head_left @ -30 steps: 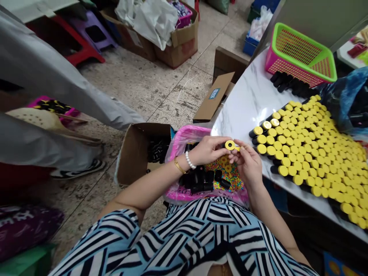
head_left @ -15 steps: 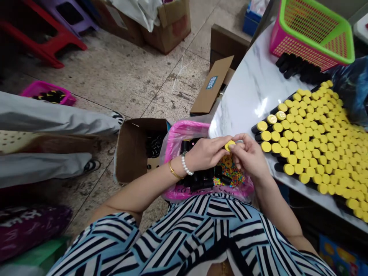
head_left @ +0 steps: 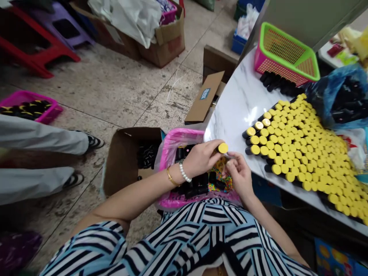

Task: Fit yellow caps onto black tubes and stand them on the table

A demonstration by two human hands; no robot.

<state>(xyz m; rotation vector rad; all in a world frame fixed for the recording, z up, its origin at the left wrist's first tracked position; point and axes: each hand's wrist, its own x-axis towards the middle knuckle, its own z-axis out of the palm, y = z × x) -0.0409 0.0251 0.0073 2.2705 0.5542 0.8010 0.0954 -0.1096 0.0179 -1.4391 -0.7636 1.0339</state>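
My left hand (head_left: 202, 157), wearing a pearl bracelet, grips a black tube whose round yellow end (head_left: 222, 148) shows past the fingers; the rest of the tube is hidden. Close to its right, my right hand (head_left: 240, 174) is curled with thumb and fingers drawn together. Anything inside those fingers is too small to make out. Both hands are above a pink basin (head_left: 181, 135) lined with clear plastic. Inside it lie several black tubes (head_left: 198, 190) and many tiny coloured beads (head_left: 214, 187).
On the marble-patterned table (head_left: 230, 111) stand packed rows of yellow-topped black tubes (head_left: 299, 149), a pink-green basket (head_left: 287, 53) and a blue bag (head_left: 330, 99) of black pieces. An open carton (head_left: 120, 161) is left of the basin. Another person's legs (head_left: 43, 138) are at far left.
My right hand has drawn away from the yellow end, down and to the right. My left hand still holds the tube. The view has shifted, showing more of the table's far side.
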